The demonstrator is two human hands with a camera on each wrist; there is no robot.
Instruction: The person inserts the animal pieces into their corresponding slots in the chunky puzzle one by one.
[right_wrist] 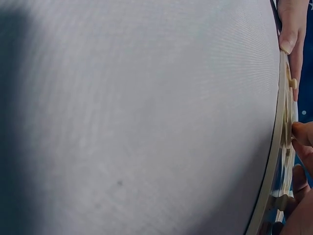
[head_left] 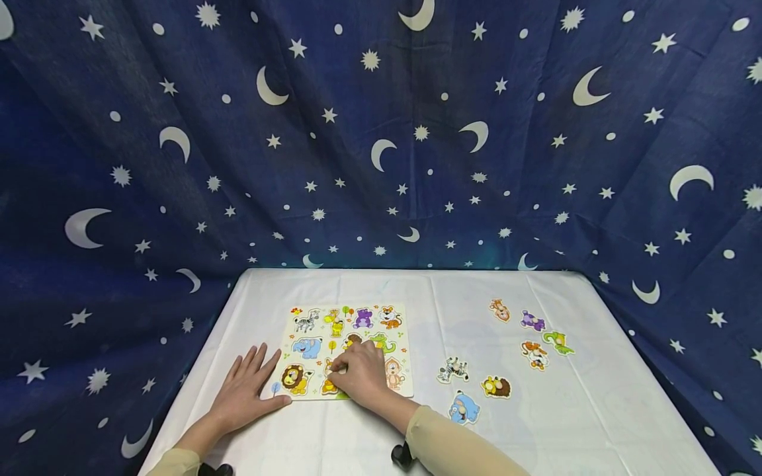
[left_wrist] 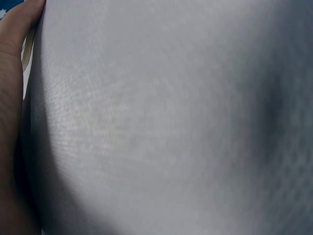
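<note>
A pale puzzle board (head_left: 408,387) printed with animals lies on the white-covered table. Beside its left edge my left hand (head_left: 245,385) rests with fingers spread, the thumb on the board's lower left corner. Over the bottom row, my right hand (head_left: 362,374) pinches an orange animal puzzle piece (head_left: 328,385) with thumb and fingertips, partly covering it. The lion (head_left: 294,379) is left of these fingers, the monkey (head_left: 393,375) right of them. From the right wrist, the board edge (right_wrist: 279,107) shows side-on, with fingertips (right_wrist: 301,131) at a piece; the left wrist view shows mostly cloth.
Loose puzzle pieces are scattered right of the board: a zebra (head_left: 454,370), a blue elephant (head_left: 464,408), a hedgehog (head_left: 497,387), a tiger (head_left: 534,356), a green crocodile (head_left: 558,342), a purple hippo (head_left: 532,320) and a brown-and-pink animal (head_left: 500,310). A starry curtain (head_left: 381,198) hangs behind.
</note>
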